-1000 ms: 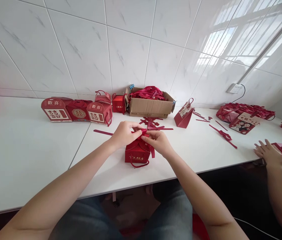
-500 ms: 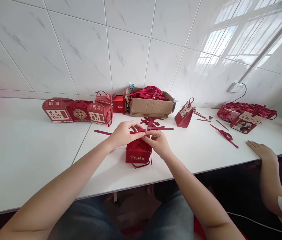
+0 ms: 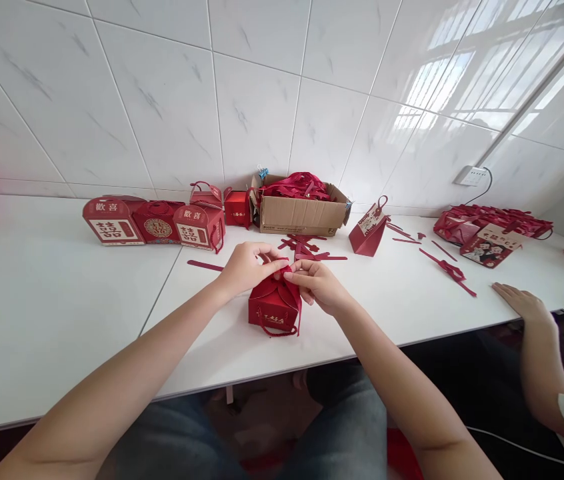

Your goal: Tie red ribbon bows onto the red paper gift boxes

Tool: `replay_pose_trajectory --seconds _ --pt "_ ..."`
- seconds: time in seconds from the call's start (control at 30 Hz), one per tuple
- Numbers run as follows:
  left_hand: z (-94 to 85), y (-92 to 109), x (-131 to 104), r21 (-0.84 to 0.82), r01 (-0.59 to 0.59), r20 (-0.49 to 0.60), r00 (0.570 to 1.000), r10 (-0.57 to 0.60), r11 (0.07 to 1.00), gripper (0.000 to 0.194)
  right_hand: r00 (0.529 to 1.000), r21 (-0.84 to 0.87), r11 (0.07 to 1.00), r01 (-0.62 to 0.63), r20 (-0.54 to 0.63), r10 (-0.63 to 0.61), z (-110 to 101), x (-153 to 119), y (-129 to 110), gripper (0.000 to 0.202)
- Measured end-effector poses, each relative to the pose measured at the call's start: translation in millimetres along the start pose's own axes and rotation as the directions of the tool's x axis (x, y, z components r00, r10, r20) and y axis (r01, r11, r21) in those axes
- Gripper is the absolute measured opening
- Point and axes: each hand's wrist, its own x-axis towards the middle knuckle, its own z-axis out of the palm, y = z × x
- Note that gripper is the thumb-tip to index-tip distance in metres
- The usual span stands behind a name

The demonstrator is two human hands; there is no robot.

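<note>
A small red gift box (image 3: 272, 313) with gold lettering stands on the white table in front of me, a twisted cord handle hanging down its front. Red ribbon (image 3: 283, 270) rises at the top of the box, where its curved flaps meet. My left hand (image 3: 253, 267) pinches the ribbon from the left, thumb against fingers. From the right, my right hand (image 3: 318, 283) pinches the same ribbon close by. Fingers cover much of the ribbon, so its exact shape is partly hidden.
Behind the box, a cardboard carton (image 3: 297, 213) holds red ribbons, with loose ribbon strips (image 3: 307, 248) before it. Decorated boxes (image 3: 157, 223) line the left; a triangular box (image 3: 369, 230) stands to the right. A co-worker's hand (image 3: 522, 300) rests on the table (image 3: 62, 320) at the right.
The box has shifted and turned slightly to the left. The ribbon at its top sits lower and more bunched between my fingers. My right hand's lower fingers have spread a little.
</note>
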Motion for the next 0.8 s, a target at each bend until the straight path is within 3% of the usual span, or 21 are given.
replay_pose_trajectory --seconds 0.2,0.33,0.43,0.57,0.63,0.8 --pt "-11.7 -19 -9 -0.029 0.137 0.086 0.987 -0.134 0.99 0.041 0.998 -0.081 0.996 -0.036 -0.059 0.032 7 -3 -7 0.033" --pt "-26.8 -26 -15 0.071 0.279 0.222 0.932 -0.288 0.958 0.051 0.991 -0.16 0.984 -0.081 -0.119 0.063 16 -3 -13 0.021" --pt "-39.6 -16 -16 0.157 0.31 0.277 0.897 -0.343 0.938 0.042 0.968 -0.225 0.965 -0.138 -0.237 0.084 23 -2 -14 0.014" --pt "-51.3 9 -10 0.112 0.26 0.378 0.881 -0.283 0.959 0.034 0.941 -0.39 0.916 -0.093 -0.334 -0.046 32 -3 -10 0.003" --pt "-50.7 21 -3 0.096 0.225 0.403 0.882 -0.244 0.97 0.032 0.933 -0.466 0.883 -0.048 -0.338 -0.127 36 -5 -8 0.007" --pt "-35.5 35 28 0.16 -0.095 0.381 0.924 0.027 0.983 0.027 0.957 -0.57 0.821 -0.012 -0.246 -0.157 36 -10 -8 0.015"
